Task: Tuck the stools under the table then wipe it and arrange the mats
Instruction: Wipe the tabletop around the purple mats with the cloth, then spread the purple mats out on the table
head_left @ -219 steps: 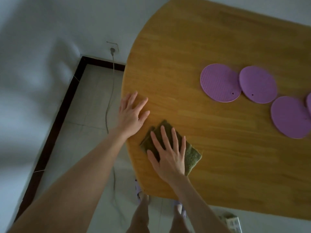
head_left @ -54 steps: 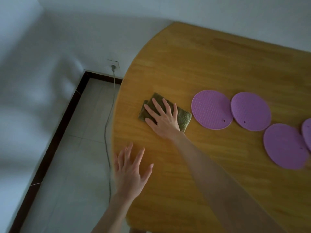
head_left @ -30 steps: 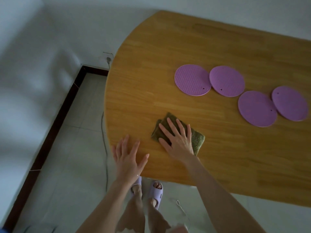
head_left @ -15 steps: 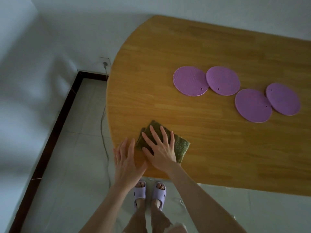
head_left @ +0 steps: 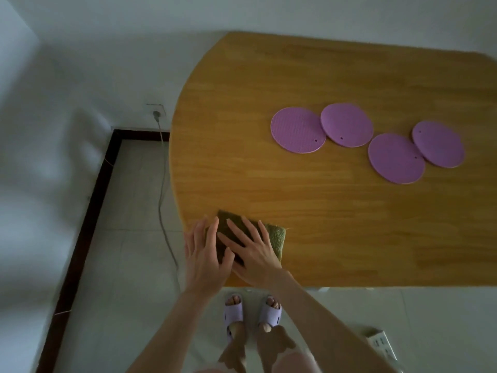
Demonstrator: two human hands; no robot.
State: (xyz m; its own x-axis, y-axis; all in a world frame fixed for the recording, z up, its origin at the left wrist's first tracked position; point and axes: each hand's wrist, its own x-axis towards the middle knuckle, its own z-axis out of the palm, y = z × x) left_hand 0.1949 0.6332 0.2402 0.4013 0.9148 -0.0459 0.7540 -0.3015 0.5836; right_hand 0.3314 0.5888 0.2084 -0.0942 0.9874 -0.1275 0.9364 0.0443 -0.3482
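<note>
**Right hand [head_left: 252, 254] flat on the cloth at the table's near corner**

Both hands are open, with the fingers straight and spread. The right hand presses palm-down on a folded green cloth [head_left: 277, 238], which lies on the wooden table [head_left: 295, 205] at about 7 o'clock of the tabletop, close to its rounded edge. The left hand [head_left: 205, 257] lies at the cloth's 9 o'clock side, its fingers along the cloth's edge and its thumb against the right hand. It holds nothing.

Four round purple mats sit on the table towards 2 o'clock from the cloth, well apart from it. They run in a loose row of two pairs: first mat [head_left: 297, 129] and second mat [head_left: 347, 124] meet at their edges, as do third mat [head_left: 395, 158] and fourth mat [head_left: 438, 144].

At 6 o'clock, below the table's edge, the person's feet stand in lilac slippers [head_left: 234, 310] on the tiled floor. A grey cable [head_left: 164, 184] hangs from a wall socket [head_left: 156, 110] at 10 o'clock.
</note>
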